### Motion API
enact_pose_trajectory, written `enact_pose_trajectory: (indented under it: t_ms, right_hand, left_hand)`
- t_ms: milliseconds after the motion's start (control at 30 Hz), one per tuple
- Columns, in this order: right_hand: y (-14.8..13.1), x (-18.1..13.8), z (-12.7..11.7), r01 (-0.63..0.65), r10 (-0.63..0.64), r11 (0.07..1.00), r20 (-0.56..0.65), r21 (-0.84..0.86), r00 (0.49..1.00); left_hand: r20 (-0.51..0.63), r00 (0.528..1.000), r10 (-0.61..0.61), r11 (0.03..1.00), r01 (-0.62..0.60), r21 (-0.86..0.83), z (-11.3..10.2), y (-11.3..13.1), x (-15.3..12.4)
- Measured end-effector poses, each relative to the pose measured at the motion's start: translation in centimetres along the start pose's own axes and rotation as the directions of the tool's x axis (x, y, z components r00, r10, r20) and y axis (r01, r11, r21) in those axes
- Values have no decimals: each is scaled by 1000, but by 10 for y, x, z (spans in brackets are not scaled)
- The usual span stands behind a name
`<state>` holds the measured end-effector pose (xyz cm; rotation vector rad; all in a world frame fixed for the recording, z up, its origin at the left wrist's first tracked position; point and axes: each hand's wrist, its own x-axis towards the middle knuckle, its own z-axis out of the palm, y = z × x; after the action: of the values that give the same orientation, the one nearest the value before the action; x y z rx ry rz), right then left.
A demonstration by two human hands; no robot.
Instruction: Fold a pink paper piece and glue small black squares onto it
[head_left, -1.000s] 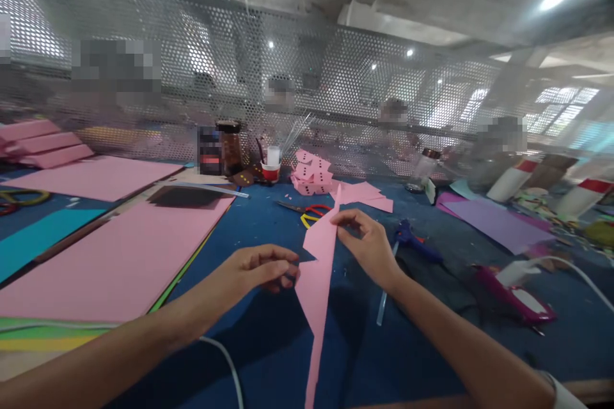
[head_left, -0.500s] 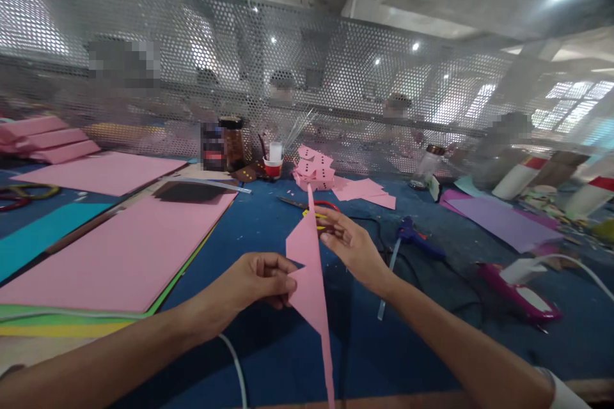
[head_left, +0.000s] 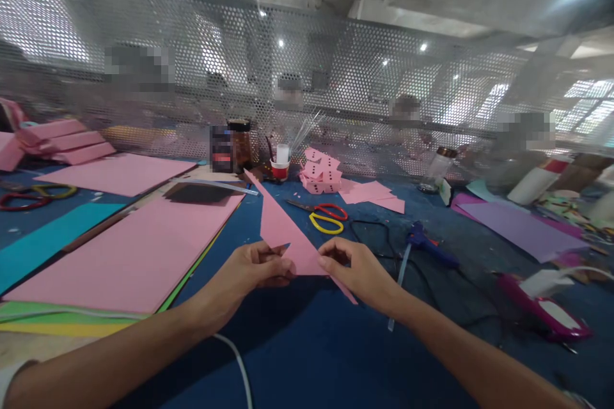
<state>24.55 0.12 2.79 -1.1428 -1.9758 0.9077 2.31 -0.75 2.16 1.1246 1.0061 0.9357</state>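
I hold a pink paper (head_left: 283, 233) in both hands, up in the air over the blue worktop (head_left: 336, 358). My left hand (head_left: 254, 271) pinches its near edge with thumb and fingers, right by a small cut notch. My right hand (head_left: 357, 268) pinches the same edge a little to the side, so each grip is closed tight on the paper. The paper is a long pointy shape. Its tip points away from me, toward the jars (head_left: 240, 144) at the back, and a thin tail sticks out under my right hand. I think the paper could rip at the notch if my hands pull apart too hard, because it is thin there. It could also bend or crease, since the long tip has nothing under it. If one grip slips, the paper may swing down and flop onto the worktop. The scissors (head_left: 326, 215) lie just behind the paper, and the glue gun (head_left: 425, 243) lies to the right. The thin tail could snag on them if I drop my hands.
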Motion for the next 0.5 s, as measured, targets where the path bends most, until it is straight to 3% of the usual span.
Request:
enact_pose_trajectory:
  t_ms: [267,500]
  right_hand:
    - [5,1,-2,2,-2,1000,7,-13,1000]
    - [3,-1,2,28,-29,998,-13,-54,1000]
  left_hand:
    - [-61,998,-14,999,11,-48,2,6,0]
    - [29,999,-13,992,17,-124,0,5,2]
